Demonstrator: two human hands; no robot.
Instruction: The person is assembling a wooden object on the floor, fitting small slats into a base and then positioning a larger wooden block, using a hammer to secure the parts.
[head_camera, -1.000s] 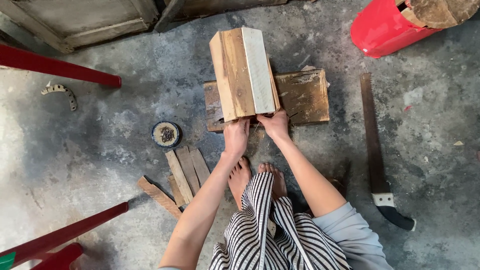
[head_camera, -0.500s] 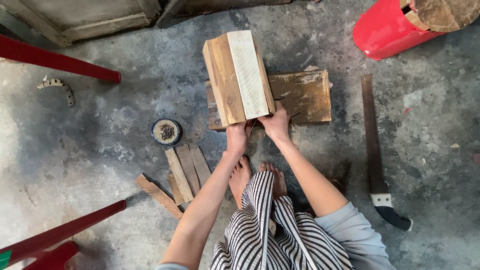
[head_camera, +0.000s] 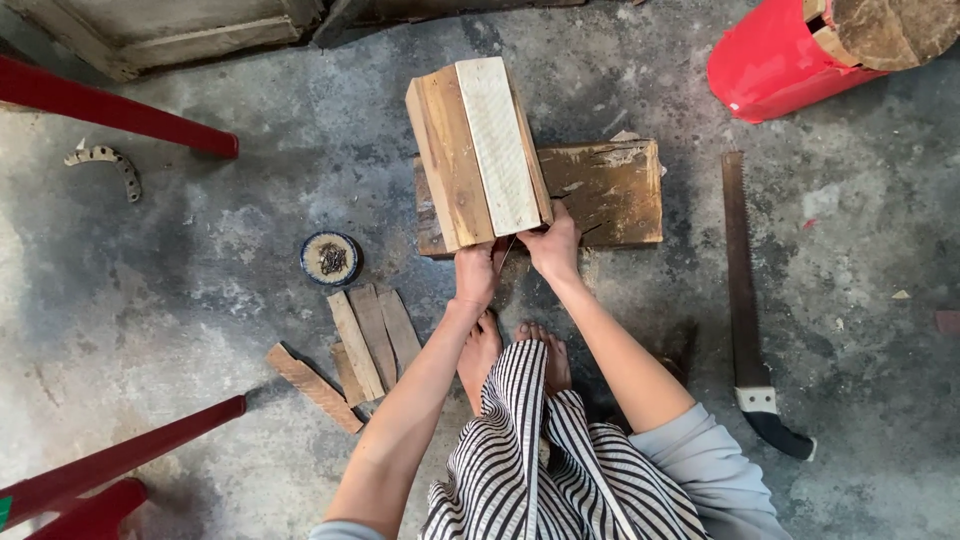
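Note:
I am squatting on a concrete floor, bare feet under me. Both hands grip the near end of a bundle of wooden boards (head_camera: 476, 150), one pale and one brown, that lies tilted on a thick flat wooden block (head_camera: 610, 190). My left hand (head_camera: 474, 277) holds the bundle's near left corner. My right hand (head_camera: 553, 244) holds the near right corner. A thin stick or nail pokes down between the two hands.
Several short wood slats (head_camera: 365, 345) lie left of my feet beside a small round tin of nails (head_camera: 331, 258). A hand saw (head_camera: 747, 300) lies at right. A red container (head_camera: 780, 60) stands top right; red metal legs (head_camera: 110, 110) at left; a curved metal piece (head_camera: 105, 160).
The board bundle has swung slightly, its far end moving left. Both hands keep hold of its near end.

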